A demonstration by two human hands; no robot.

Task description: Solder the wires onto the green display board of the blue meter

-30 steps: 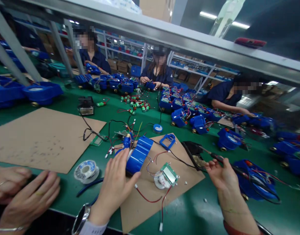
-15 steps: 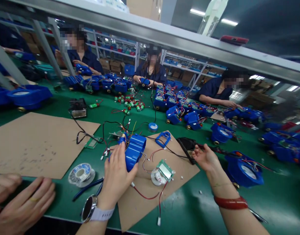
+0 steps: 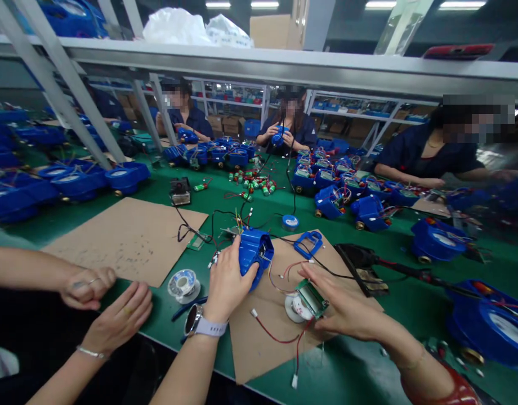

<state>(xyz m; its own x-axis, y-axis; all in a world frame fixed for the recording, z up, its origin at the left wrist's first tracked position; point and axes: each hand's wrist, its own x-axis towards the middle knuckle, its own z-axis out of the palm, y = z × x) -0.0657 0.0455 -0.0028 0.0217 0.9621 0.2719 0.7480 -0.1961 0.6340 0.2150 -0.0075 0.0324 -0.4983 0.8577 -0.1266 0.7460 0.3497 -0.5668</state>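
Note:
My left hand (image 3: 229, 281), with a watch on its wrist, grips a blue plastic meter housing (image 3: 255, 252) from the left side. The housing is tipped on its side, its open end facing right, with wires coming out. My right hand (image 3: 347, 306) is beside a small green circuit board (image 3: 312, 298) with a display, thumb and fingers spread around its right side. Whether the fingertips touch the board is unclear. Under the board lies a white spool (image 3: 293, 310). Red and black leads (image 3: 280, 339) with white plugs trail across the cardboard sheet (image 3: 254, 357).
Another person's hands (image 3: 121, 315) rest at the left table edge. A solder reel (image 3: 183, 286), a blue frame (image 3: 308, 244), a small round tin (image 3: 290, 221) and a black tool holder (image 3: 360, 267) surround the cardboard. Several blue meters (image 3: 489, 320) stand right; a metal shelf (image 3: 284, 64) crosses above.
My right hand has moved from near the black tool holder to the circuit board. My left hand stays on the housing, whose open end now faces more toward me. The view has shifted left.

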